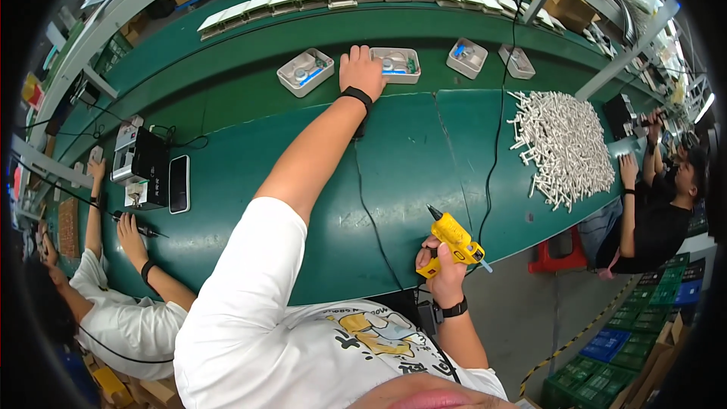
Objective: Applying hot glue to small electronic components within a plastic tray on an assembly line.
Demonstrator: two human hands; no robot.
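Note:
My left hand [362, 70] reaches far across the bench, its fingers bent over the left end of an open white plastic casing [416, 78]. Inside that casing are a blue strip, a round white part and a green piece. Close to my body, my right hand [445, 274] grips the handle of a yellow hot glue gun [456, 238]. Its dark nozzle points up and to the left, and a pale bluish glue stick sticks out of its back. Just left of my left hand lies a similar open casing [303, 89] with a blue strip inside.
Two more open casings [467, 58] stand farther right. A heap of small white parts [564, 148] covers the right of the green bench [318, 257]. Black cables cross it. At left are a black device [142, 167], a phone [179, 184] and a co-worker; another works at right.

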